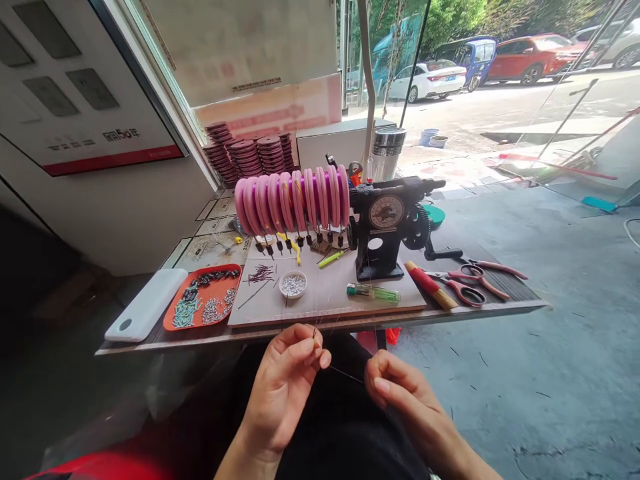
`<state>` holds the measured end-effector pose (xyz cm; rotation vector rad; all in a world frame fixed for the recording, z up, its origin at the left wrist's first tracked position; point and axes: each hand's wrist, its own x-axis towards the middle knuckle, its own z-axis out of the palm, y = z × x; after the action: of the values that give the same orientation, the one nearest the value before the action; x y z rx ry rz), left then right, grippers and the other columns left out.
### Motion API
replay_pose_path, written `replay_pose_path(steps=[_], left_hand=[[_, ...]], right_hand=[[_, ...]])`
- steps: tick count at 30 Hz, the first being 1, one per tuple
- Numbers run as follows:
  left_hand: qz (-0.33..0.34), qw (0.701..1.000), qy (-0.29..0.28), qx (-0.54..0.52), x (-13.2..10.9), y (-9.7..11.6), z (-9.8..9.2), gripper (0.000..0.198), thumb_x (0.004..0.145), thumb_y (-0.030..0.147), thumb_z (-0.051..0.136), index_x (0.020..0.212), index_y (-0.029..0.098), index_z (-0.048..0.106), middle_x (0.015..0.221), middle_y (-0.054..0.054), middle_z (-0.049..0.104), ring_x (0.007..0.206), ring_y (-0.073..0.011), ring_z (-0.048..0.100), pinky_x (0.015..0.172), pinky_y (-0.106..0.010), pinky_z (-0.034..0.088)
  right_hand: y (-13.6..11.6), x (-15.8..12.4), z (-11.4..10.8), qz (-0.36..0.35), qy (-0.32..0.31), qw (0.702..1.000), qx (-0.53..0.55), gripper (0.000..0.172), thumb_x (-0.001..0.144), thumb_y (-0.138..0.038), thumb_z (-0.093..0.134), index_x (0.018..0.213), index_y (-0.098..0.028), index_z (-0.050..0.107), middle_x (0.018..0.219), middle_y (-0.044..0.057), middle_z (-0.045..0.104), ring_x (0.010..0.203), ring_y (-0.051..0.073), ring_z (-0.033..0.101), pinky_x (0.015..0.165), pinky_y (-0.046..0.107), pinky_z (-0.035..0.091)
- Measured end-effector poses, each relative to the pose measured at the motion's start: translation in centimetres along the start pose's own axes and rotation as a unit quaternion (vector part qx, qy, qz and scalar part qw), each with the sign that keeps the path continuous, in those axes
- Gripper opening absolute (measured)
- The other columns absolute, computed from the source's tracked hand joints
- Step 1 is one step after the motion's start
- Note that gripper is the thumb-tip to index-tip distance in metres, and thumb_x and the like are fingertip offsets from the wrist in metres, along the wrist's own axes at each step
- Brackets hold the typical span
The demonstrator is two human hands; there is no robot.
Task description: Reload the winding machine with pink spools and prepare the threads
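My left hand is raised over my lap near the table's front edge, thumb and fingers pinched on a thin fishing line. A tiny dark piece shows at its fingertips, too small to name. To the right and slightly lower, my right hand has its fingers curled in, closed on the same line, which stretches between both hands. Fine strands also run up from the left fingertips toward the table. Beyond stands a black hand-cranked winder with a row of pink foam spools, small black pieces hanging beneath them.
On the table are an orange tray of small parts, a white cup of beads, a green lighter, a brush, scissors, pliers and a white board. Stacked dark red spools stand behind.
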<state>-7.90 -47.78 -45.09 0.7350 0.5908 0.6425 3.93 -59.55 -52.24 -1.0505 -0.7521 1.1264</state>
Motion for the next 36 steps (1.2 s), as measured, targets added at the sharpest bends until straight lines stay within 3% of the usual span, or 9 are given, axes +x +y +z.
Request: replay_pose_path(steps=[36], left_hand=[[-0.008, 1.0, 0.01, 0.013, 0.53, -0.26, 0.04, 0.005, 0.066, 0.016, 0.068, 0.065, 0.015, 0.063, 0.064, 0.001, 0.05, 0.059, -0.0084, 0.043, 0.056, -0.022, 0.039]], right_hand=[[-0.85, 0.2, -0.07, -0.004, -0.002, 0.999, -0.04, 0.027, 0.083, -0.04, 0.049, 0.067, -0.02, 0.04, 0.064, -0.004, 0.033, 0.061, 0.012, 0.027, 0.057, 0.024, 0.024]])
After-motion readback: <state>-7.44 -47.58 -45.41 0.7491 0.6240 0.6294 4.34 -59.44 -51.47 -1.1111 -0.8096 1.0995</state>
